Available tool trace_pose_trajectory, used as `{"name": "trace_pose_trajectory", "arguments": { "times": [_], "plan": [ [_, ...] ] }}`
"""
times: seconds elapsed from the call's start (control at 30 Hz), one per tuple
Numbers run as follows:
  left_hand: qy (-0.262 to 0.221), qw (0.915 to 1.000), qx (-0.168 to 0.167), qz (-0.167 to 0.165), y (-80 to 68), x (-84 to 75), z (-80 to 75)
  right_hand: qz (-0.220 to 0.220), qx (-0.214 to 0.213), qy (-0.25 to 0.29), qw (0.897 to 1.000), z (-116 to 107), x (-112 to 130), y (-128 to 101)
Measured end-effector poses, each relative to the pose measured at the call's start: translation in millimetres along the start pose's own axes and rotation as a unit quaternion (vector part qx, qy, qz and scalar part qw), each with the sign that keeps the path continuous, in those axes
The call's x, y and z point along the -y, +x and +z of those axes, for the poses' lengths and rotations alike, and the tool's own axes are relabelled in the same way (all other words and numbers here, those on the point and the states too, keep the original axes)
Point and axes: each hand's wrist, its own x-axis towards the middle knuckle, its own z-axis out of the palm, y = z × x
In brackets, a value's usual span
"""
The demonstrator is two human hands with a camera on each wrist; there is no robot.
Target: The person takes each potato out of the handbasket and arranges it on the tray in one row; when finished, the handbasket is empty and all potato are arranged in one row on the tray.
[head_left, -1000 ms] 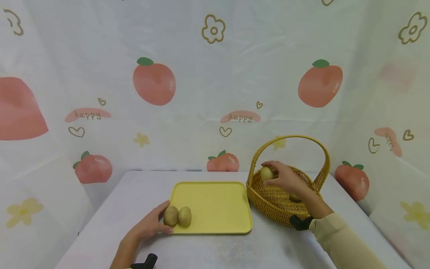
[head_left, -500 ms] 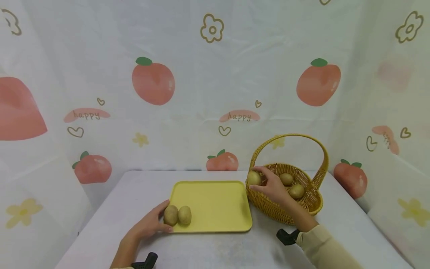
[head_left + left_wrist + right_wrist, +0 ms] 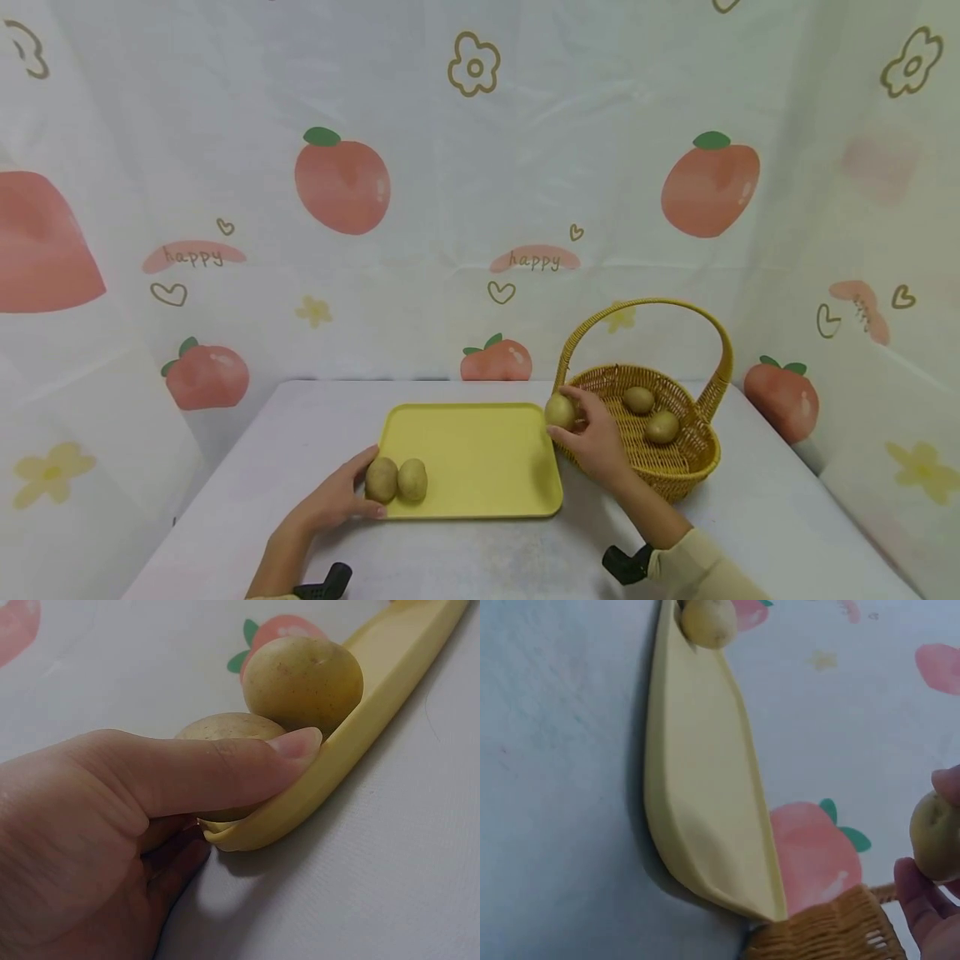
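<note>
At tray [image 3: 487, 462] corner, left hand [image 3: 334, 498] gripping wide, right hand [image 3: 597, 440] pinching potato [image 3: 558, 412]

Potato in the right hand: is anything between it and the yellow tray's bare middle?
Nothing visible does: the right hand holds the potato up near the right edge of the yellow tray; two other potatoes sit at its left end.

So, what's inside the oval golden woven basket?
Two roundish tan potatoes are inside the basket. The right hand covers its near-left part, so whatever's there can't be seen.
</note>
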Motion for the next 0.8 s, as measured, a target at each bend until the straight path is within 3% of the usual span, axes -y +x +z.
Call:
{"name": "trace_pose_trajectory", "arguments": {
  "times": [0.17, 0.33, 0.8],
  "plan": [
    [0.001, 1.0, 0.0, 0.002, -1.7, -0.7, -0.5, 0.006, 0.003, 0.016, 1.0, 14.4, -3.1, -5.3],
    [0.004, 1.0, 0.0, -0.001, -2.1, -0.2, -0.4, 0.02, 0.036, 0.027, 0.999, 33.8, -5.0, -8.2],
    [0.009, 1.0, 0.001, 0.004, -2.5, -3.5, -0.7, 0.008, 0.181, 0.01, 0.983, 92.4, -2.8, -11.9]
  ]
}}
